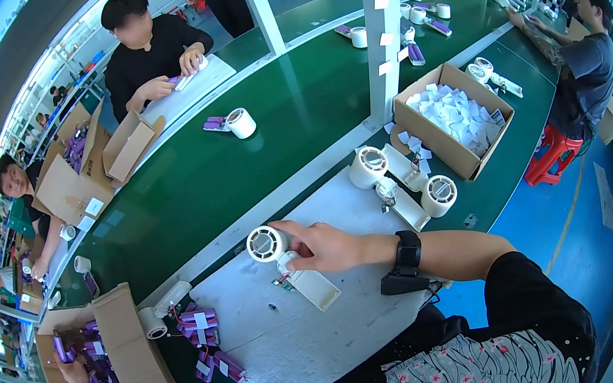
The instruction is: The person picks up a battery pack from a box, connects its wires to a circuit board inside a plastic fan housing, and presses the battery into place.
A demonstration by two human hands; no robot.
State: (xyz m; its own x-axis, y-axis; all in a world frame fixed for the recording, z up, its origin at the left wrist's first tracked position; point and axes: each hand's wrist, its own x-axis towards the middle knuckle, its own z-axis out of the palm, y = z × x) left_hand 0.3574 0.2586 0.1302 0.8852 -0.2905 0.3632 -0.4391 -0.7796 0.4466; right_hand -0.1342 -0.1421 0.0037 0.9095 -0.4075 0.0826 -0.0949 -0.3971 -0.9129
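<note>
My right hand (pixel 327 248) closes its thumb and fingers round the neck of a white handheld fan housing (pixel 265 243), whose opened handle (pixel 316 289) lies on the pale work mat (pixel 266 352). A small green circuit board shows beside its neck. My left hand (pixel 77 377) is inside a cardboard box (pixel 134 354) at the lower left, with its fingers on a purple battery pack (pixel 64 350). More purple packs fill that box. Several purple packs with white labels (pixel 200 322) lie between the box and the mat, and a tiny dark piece (pixel 272 307) rests on the mat.
Two open fan housings (pixel 440 195) lie at the mat's far right. Beyond them stands a carton of white paper slips (pixel 459 113), near a pale upright post (pixel 381 50). A fan with a purple pack (pixel 239 123) rides on the green belt (pixel 166 187). Co-workers sit across and at right.
</note>
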